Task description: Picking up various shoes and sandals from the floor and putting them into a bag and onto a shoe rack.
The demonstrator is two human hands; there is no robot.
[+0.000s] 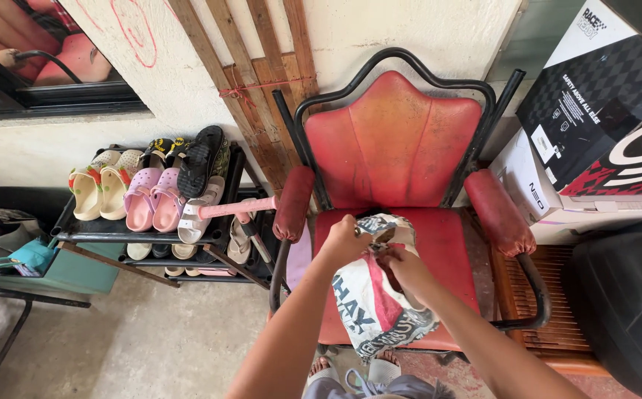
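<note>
My left hand (344, 240) and my right hand (403, 267) both grip the top of a white, red and grey printed bag (377, 303). The bag hangs down in front of a worn red padded chair (395, 140) with a black metal frame. Each hand pinches the bag's upper edge near its opening, the left one slightly higher. The bag's lower part covers the front of the chair seat. My feet in sandals (324, 367) show below the bag.
A black shoe rack (151, 233) with several pastel clogs and sandals stands left of the chair. Wooden slats (262, 74) lean on the wall behind. Printed boxes (594, 111) and a black case (624, 295) sit at right. A teal bag (29, 258) lies at far left.
</note>
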